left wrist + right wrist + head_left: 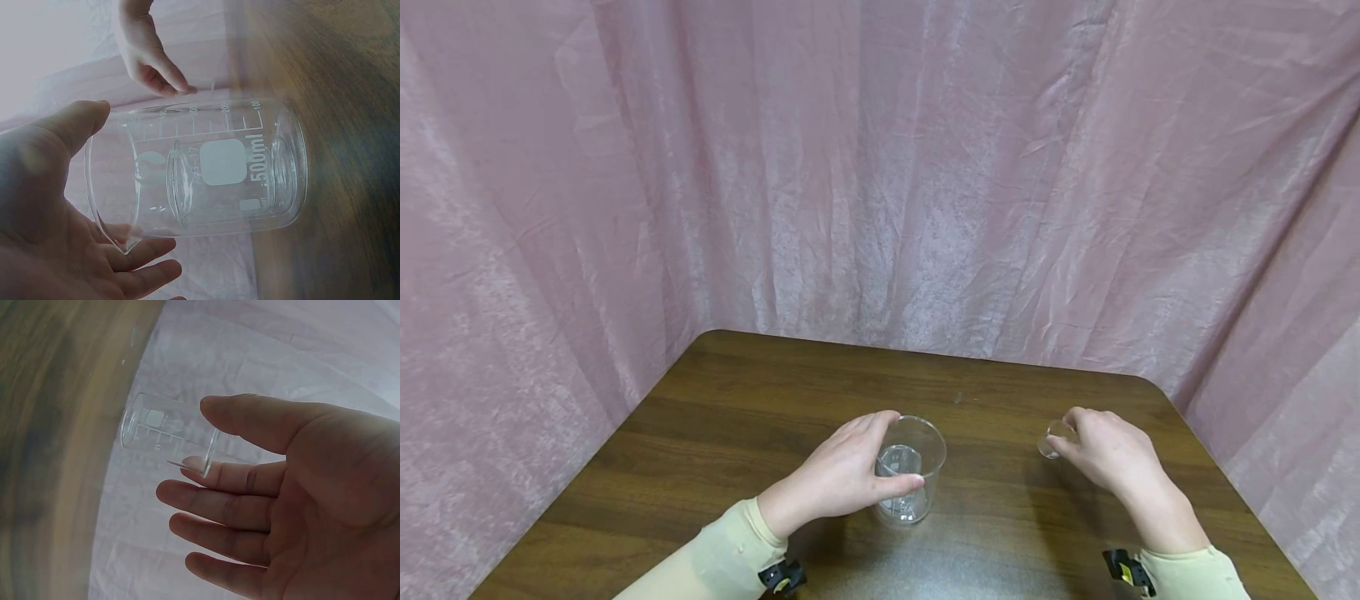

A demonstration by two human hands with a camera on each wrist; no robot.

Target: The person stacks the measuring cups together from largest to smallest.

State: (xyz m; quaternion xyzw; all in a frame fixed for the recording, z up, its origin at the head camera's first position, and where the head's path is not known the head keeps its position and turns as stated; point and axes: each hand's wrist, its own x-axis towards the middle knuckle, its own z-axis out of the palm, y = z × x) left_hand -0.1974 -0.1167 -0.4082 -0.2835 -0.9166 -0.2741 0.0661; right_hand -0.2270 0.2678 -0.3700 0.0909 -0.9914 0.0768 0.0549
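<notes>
A large clear glass beaker (pixel 929 490) marked 500ml stands upright on the wooden table, in front of the person. My left hand (pixel 842 473) grips its rim, thumb on the near side and fingers on the far side. Inside it sits a smaller glass beaker (pixel 181 187), its rim showing through the wall in the left wrist view. Off to the right, my right hand (pixel 1108 450) pinches a tiny graduated beaker (pixel 165 434) near its rim, between thumb and index finger. The other three fingers extend beside it, and the beaker appears raised over the table.
The brown wooden table (pixel 760 375) has rounded far corners. Pink curtains (pixel 880 183) hang behind it and along both sides. Each sleeve carries a small black device (pixel 782 575) at the wrist.
</notes>
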